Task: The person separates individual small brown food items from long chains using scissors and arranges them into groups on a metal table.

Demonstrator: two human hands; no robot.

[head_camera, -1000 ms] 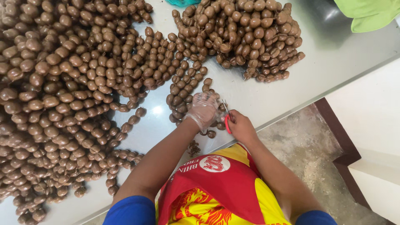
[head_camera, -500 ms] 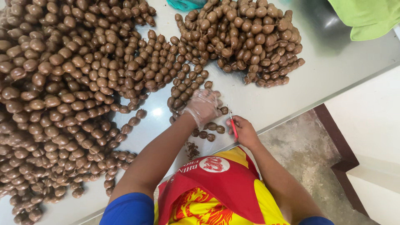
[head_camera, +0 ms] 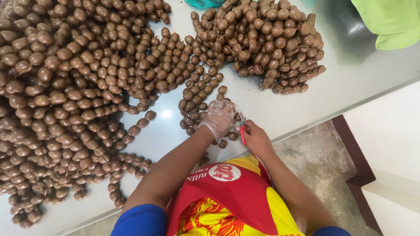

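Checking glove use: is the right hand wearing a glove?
No, the right hand is bare, holding red-handled scissors; only the left hand wears a clear glove.

A food-processing workroom, not a home kitchen. Heaps of linked brown sausage balls (head_camera: 78, 100) cover a long steel table (head_camera: 350, 83). The bare concrete floor (head_camera: 315, 161) below fits that.

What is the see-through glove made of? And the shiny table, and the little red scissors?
The glove on the left hand looks like thin clear plastic: it crinkles and the hand shows through. The table seems to be polished metal, probably steel, grey with bright reflections. The scissors in the right hand appear to have red plastic handles and small metal blades, though they are too small to tell for certain.
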